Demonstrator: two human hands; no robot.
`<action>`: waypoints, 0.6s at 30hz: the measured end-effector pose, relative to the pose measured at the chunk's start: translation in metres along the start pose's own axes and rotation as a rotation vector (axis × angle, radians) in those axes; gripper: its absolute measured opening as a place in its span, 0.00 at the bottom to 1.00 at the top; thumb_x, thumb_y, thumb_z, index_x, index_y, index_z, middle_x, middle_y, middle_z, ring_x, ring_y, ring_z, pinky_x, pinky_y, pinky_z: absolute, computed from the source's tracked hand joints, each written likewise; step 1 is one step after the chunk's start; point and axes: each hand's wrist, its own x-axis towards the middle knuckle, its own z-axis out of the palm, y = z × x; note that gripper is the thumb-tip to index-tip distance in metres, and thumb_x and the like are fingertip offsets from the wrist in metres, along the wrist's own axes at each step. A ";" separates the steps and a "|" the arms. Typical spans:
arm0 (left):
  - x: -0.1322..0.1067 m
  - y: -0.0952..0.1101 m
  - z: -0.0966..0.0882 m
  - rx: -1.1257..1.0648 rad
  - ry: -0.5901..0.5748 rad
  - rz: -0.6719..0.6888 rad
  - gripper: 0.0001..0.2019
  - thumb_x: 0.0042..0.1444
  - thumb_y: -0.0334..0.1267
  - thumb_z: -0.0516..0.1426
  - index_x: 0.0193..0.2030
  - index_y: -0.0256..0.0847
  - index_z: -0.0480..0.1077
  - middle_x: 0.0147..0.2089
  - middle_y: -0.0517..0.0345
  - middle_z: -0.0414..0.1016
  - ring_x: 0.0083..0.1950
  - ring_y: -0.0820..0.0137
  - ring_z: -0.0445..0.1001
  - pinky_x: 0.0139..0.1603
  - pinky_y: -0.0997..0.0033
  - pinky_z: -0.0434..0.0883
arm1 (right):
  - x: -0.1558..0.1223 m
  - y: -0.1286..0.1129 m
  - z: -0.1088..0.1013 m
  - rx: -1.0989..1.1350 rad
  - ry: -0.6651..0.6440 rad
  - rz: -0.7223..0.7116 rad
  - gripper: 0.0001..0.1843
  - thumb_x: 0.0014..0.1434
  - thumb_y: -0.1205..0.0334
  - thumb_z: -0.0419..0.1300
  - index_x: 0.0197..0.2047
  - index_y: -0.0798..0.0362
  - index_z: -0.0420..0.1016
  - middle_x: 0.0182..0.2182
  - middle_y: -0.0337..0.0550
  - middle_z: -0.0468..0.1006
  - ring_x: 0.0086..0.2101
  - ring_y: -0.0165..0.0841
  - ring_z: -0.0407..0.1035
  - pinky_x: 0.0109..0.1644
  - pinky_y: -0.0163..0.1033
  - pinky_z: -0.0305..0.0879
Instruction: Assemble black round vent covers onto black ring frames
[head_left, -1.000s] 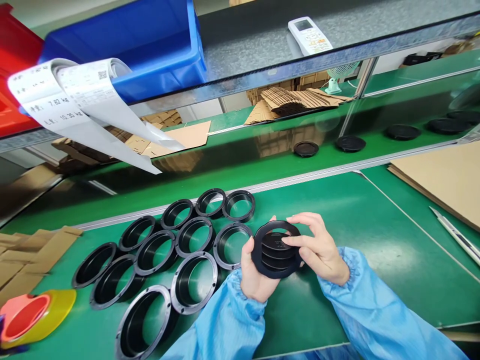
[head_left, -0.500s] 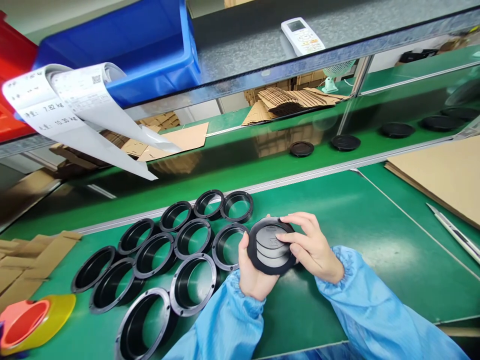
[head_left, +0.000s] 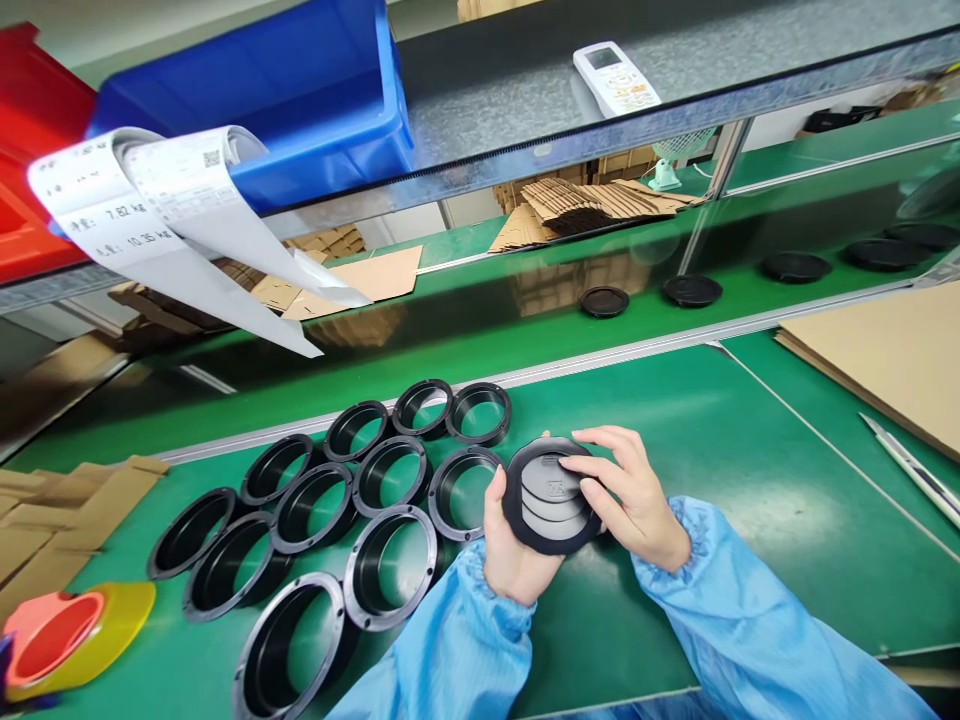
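Note:
My left hand (head_left: 510, 555) grips a round black plastic part (head_left: 551, 497) from below and at its left edge, holding it just above the green table (head_left: 712, 450). My right hand (head_left: 630, 500) lies over the part's right side, with fingertips pressing on its ribbed centre disc. Both arms are in light blue sleeves. Left of the hands, several open black rings (head_left: 390, 470) lie in rows on the table, the nearest one (head_left: 466, 488) almost touching the held part.
Black discs (head_left: 606, 300) lie on the conveyor belt behind. A cardboard sheet (head_left: 885, 350) and a knife (head_left: 911, 468) sit at right, cardboard scraps (head_left: 52, 510) and a tape roll (head_left: 67, 630) at left. Overhead shelf holds a blue bin (head_left: 285, 90), paper labels (head_left: 150, 210) and a remote (head_left: 616, 78).
The held part has turned slightly flatter toward the camera, and my right fingers have shifted from its top rim onto the centre disc. The rings have not moved.

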 end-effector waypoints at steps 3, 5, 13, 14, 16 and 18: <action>0.000 -0.001 -0.001 -0.031 -0.014 0.002 0.25 0.67 0.54 0.49 0.62 0.44 0.71 0.65 0.53 0.72 0.71 0.60 0.60 0.73 0.56 0.53 | -0.001 0.001 0.001 0.001 -0.012 -0.004 0.16 0.69 0.67 0.53 0.57 0.50 0.74 0.57 0.52 0.67 0.55 0.48 0.60 0.59 0.58 0.63; 0.000 -0.001 0.000 -0.055 -0.020 0.003 0.24 0.68 0.53 0.48 0.61 0.43 0.72 0.64 0.53 0.73 0.69 0.62 0.64 0.73 0.59 0.54 | -0.001 0.001 0.001 -0.003 -0.018 -0.009 0.16 0.70 0.67 0.53 0.57 0.50 0.73 0.57 0.52 0.67 0.55 0.48 0.59 0.59 0.59 0.62; 0.001 0.000 0.005 -0.123 0.037 -0.008 0.26 0.71 0.52 0.43 0.58 0.41 0.75 0.60 0.52 0.76 0.62 0.65 0.72 0.68 0.63 0.62 | -0.001 0.003 0.003 -0.064 -0.050 -0.065 0.16 0.72 0.64 0.51 0.61 0.53 0.68 0.59 0.55 0.65 0.57 0.50 0.58 0.58 0.60 0.64; 0.001 0.001 0.005 -0.134 0.051 -0.021 0.27 0.71 0.53 0.42 0.57 0.40 0.75 0.59 0.52 0.77 0.61 0.66 0.73 0.68 0.64 0.63 | -0.001 0.004 0.004 -0.074 -0.069 -0.069 0.17 0.73 0.63 0.50 0.61 0.54 0.68 0.60 0.56 0.64 0.57 0.50 0.57 0.58 0.60 0.63; 0.000 0.002 0.003 -0.155 0.079 -0.054 0.28 0.71 0.53 0.42 0.55 0.39 0.77 0.56 0.52 0.79 0.59 0.66 0.75 0.66 0.65 0.64 | -0.001 0.005 0.005 -0.092 -0.106 -0.074 0.17 0.73 0.60 0.49 0.61 0.54 0.67 0.61 0.56 0.63 0.58 0.51 0.56 0.59 0.62 0.63; 0.000 0.003 0.001 -0.174 0.101 -0.071 0.28 0.72 0.53 0.43 0.51 0.38 0.79 0.52 0.53 0.81 0.56 0.66 0.77 0.64 0.66 0.66 | -0.001 0.006 0.006 -0.096 -0.135 -0.071 0.17 0.74 0.57 0.48 0.60 0.54 0.67 0.61 0.56 0.63 0.59 0.52 0.55 0.59 0.62 0.63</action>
